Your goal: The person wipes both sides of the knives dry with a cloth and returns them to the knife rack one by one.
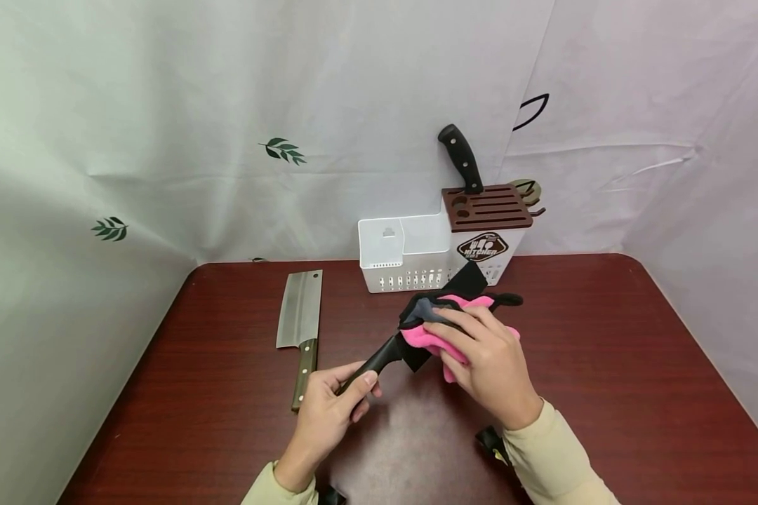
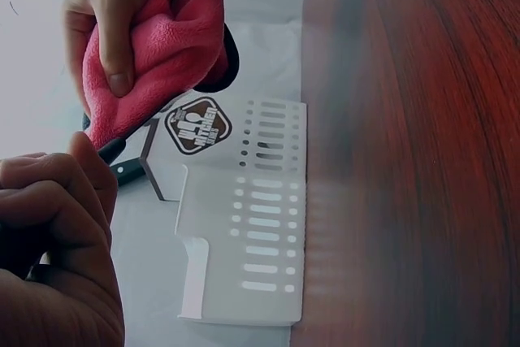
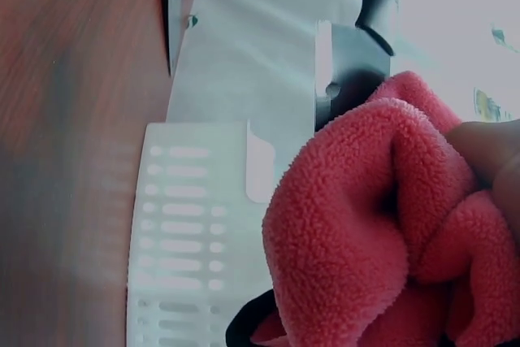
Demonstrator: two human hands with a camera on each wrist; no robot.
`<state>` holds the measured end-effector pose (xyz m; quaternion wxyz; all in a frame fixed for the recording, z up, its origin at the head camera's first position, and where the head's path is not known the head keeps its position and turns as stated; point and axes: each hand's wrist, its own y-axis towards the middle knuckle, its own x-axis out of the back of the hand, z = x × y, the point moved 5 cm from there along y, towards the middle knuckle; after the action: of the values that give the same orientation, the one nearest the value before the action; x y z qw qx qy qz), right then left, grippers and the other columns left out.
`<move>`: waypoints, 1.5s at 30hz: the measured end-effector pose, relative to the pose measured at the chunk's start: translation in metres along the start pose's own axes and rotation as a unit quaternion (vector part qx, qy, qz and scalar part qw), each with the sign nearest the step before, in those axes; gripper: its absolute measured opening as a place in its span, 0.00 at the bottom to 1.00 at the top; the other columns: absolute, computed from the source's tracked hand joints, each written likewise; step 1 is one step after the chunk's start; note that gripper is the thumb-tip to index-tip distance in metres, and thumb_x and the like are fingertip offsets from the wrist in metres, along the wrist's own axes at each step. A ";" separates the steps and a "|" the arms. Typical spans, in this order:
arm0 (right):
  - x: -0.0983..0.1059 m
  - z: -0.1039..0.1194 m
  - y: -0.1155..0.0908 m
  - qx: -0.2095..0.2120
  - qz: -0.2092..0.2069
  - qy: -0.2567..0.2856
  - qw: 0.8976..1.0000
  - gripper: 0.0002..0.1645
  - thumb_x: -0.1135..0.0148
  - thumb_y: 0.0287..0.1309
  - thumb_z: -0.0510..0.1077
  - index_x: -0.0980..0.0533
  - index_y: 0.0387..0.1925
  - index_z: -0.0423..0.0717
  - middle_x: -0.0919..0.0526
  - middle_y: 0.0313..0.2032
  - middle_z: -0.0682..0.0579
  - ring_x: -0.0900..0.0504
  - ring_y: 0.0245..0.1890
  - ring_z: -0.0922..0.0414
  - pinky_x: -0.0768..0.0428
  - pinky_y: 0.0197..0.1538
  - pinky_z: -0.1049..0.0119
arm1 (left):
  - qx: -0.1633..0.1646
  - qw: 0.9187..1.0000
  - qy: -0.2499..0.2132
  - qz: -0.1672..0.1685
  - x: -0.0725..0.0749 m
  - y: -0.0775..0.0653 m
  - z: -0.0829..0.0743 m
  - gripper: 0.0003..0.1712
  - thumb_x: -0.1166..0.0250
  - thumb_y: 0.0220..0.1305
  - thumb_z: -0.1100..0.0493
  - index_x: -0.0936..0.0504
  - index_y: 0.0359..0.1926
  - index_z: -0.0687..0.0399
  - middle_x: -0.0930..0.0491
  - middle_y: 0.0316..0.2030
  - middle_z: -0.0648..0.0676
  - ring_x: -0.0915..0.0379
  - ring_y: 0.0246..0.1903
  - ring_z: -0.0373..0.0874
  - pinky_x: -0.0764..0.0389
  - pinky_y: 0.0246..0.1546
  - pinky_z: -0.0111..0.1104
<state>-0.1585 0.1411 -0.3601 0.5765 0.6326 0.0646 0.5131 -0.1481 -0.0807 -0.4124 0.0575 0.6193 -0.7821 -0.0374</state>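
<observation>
So, left hand [image 1: 331, 407] grips the broad dark-bladed knife [image 1: 467, 282] by its black handle, above the dark-red wooden table [image 1: 215, 365]; right hand [image 1: 489, 358] pinches the pink, black-edged plush cloth [image 1: 423, 338] against the blade. Risk: bunched cloth could slip, baring that hand.

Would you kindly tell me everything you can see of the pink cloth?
The cloth is pink and fluffy, like plush fabric, with black edging; a grey-blue patch shows in the head view. Bunched into folds, it is in the grip of the right hand, raised above the table and against the black knife in the left hand. Whether it wraps right round, I cannot tell.
</observation>
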 end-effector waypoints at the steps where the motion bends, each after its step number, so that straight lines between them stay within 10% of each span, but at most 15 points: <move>1: 0.001 -0.001 0.000 -0.001 -0.006 -0.002 1.000 0.20 0.30 0.49 0.38 0.14 0.47 0.49 0.14 0.50 0.49 0.19 0.52 0.45 0.19 0.48 0.53 | 0.000 1.000 0.000 0.001 0.000 0.000 0.000 0.09 0.38 0.70 0.63 0.17 0.37 0.68 0.21 0.22 0.49 0.36 0.14 0.34 0.35 0.15 0.25; 25: 0.019 -0.033 -0.004 -0.110 -0.071 -0.039 0.991 0.18 0.30 0.51 0.35 0.13 0.47 0.47 0.14 0.50 0.50 0.21 0.44 0.45 0.25 0.49 0.57 | -0.028 0.999 0.003 0.034 -0.003 -0.002 -0.005 0.09 0.39 0.71 0.65 0.17 0.34 0.67 0.23 0.20 0.48 0.37 0.13 0.33 0.36 0.12 0.27; 37: 0.022 -0.046 -0.008 -0.159 -0.097 -0.066 0.980 0.19 0.29 0.51 0.35 0.13 0.47 0.45 0.14 0.51 0.47 0.22 0.45 0.43 0.24 0.48 0.54 | -0.027 0.999 -0.004 0.035 0.000 -0.002 -0.006 0.08 0.39 0.70 0.66 0.17 0.37 0.68 0.23 0.22 0.67 0.37 0.14 0.33 0.35 0.13 0.26; 45: 0.024 -0.052 -0.011 -0.190 -0.089 -0.077 0.975 0.17 0.29 0.54 0.37 0.13 0.47 0.45 0.14 0.51 0.47 0.22 0.45 0.44 0.23 0.49 0.52 | -0.033 0.999 -0.003 0.033 0.002 -0.002 -0.007 0.08 0.39 0.70 0.66 0.17 0.38 0.69 0.21 0.22 0.53 0.37 0.14 0.34 0.35 0.13 0.26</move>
<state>-0.1793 0.1958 -0.3653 0.7329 0.5409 -0.0224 0.4121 -0.1457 -0.0830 -0.4054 0.0771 0.5911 -0.8004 -0.0634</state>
